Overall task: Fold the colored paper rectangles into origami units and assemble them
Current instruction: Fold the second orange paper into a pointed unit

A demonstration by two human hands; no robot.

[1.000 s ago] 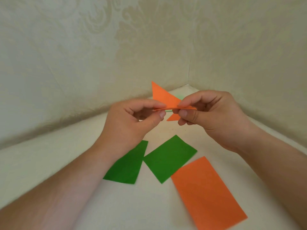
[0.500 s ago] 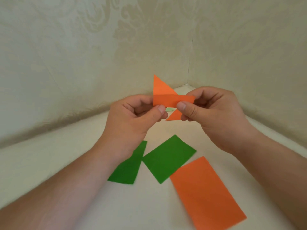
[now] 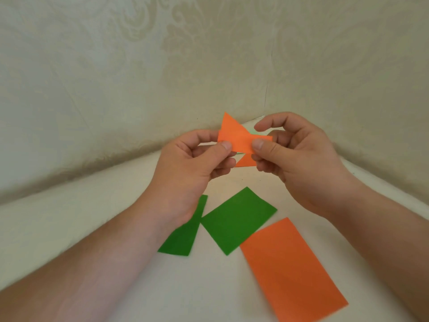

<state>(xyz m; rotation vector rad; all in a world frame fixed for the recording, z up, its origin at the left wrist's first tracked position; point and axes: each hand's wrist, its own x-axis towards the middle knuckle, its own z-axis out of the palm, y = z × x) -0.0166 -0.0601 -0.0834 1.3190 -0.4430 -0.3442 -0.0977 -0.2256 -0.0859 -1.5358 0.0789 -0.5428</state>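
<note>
Cream table [image 3: 116,228], corner walls; left hand [image 3: 185,168] and right hand [image 3: 299,163] both pinch folded orange unit [image 3: 239,140] aloft.

folded unit [image 3: 241,140] above three flat sheets, middle sheet [image 3: 238,219] between the others

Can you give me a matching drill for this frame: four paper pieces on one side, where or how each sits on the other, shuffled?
Column 1
1. folded orange unit
2. flat orange rectangle
3. middle green rectangle
4. left green rectangle

Column 2
A. partly hidden under the left forearm
B. pinched in the air by the left hand and right hand
C. flat on the surface, nearest the camera, on the right
D. flat on the surface, fully in view, between two other sheets

Pairs: 1-B, 2-C, 3-D, 4-A
</note>
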